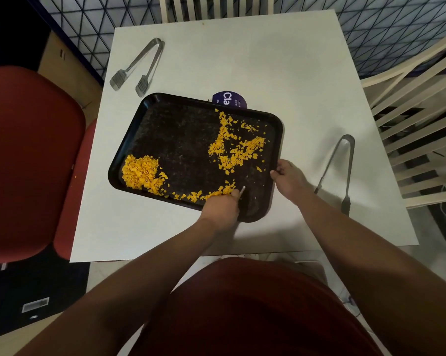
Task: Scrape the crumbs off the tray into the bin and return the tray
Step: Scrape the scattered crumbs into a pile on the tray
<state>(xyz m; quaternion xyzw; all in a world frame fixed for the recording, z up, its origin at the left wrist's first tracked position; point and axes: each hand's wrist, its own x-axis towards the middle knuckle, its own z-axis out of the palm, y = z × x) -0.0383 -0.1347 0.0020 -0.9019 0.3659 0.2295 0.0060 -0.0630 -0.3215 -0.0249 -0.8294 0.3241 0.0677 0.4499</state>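
Tongs rt of tray.

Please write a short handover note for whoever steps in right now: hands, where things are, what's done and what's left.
Left hand: grips a thin scraper at the tray's near edge, pushing crumbs.
Right hand: grips the right rim of the black tray, which sits on the white table.
Done: one crumb pile gathered in the tray's left corner.
Left: a scattered patch on the right side to gather, then tip into the bin, which is not in view, and return the tray.
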